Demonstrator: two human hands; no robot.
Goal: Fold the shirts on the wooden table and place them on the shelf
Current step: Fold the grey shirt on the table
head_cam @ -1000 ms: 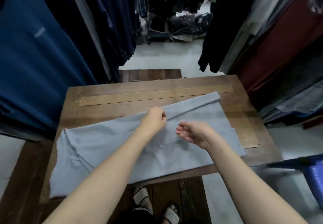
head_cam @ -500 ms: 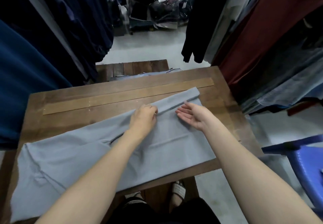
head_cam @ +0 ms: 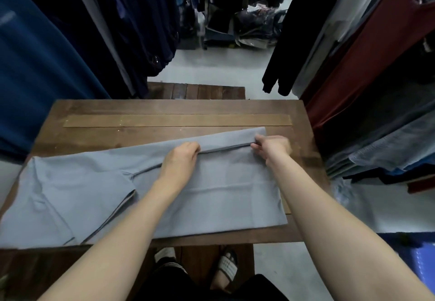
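Observation:
A pale grey-blue shirt [head_cam: 211, 197] lies spread across the wooden table [head_cam: 164, 110], its far edge turned over into a narrow fold. My left hand [head_cam: 181, 159] pinches that folded edge near the middle of the shirt. Farther right, my right hand [head_cam: 270, 146] has its curled fingers round the same fold near the shirt's far right corner. A short sleeve lies flat at the left part of the shirt.
Dark blue garments [head_cam: 47, 53] hang close on the left, black, white and red ones [head_cam: 364, 53] on the right. Stacked folded clothes [head_cam: 388, 150] sit at the right. A blue plastic stool [head_cam: 419, 260] stands at the lower right. A lower wooden bench [head_cam: 195, 91] lies behind the table.
My right hand has slid right along the folded edge to the shirt's corner and closed on it. My left hand stays on the fold. The camera has shifted.

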